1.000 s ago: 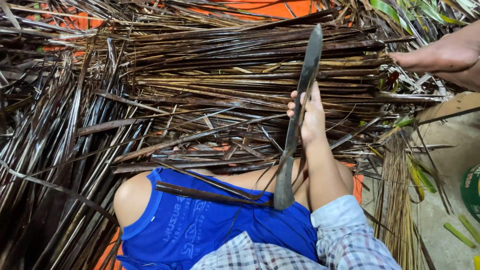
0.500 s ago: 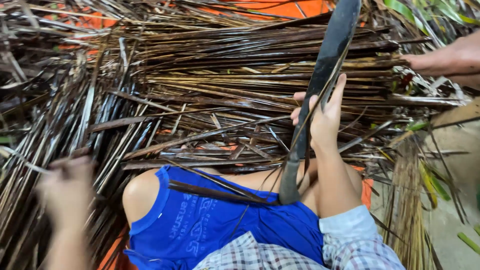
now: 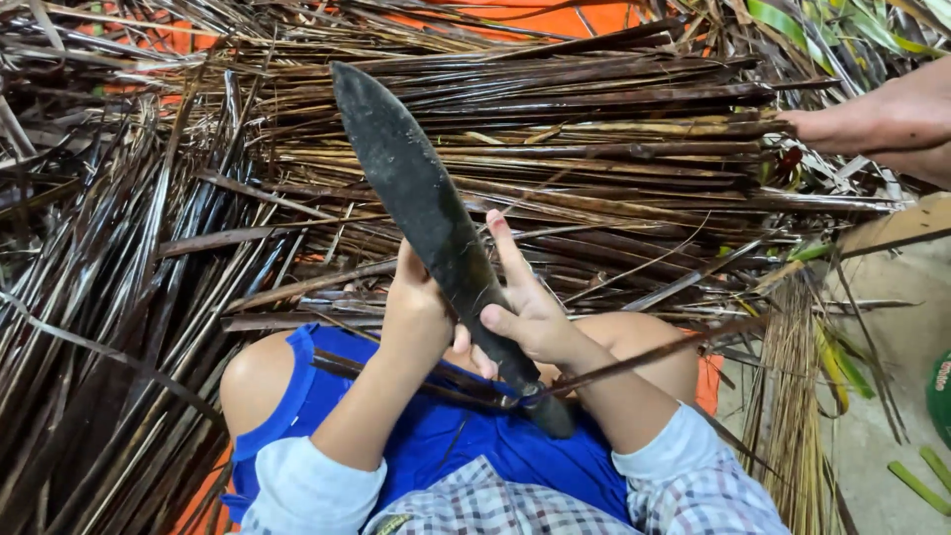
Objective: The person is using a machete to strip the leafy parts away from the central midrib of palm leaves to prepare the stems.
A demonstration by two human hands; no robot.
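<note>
Dark, wet palm leaf ribs (image 3: 515,109) lay heaped across an orange tarp (image 3: 594,15) spread over the ground. To the right was bare grey concrete floor (image 3: 882,436), with green leaf scraps (image 3: 906,476) and a bundle of pale dry strips (image 3: 792,396).

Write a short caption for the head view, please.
Both hands, left hand and right hand, hold a dark knife over dried leaf strips.
</note>
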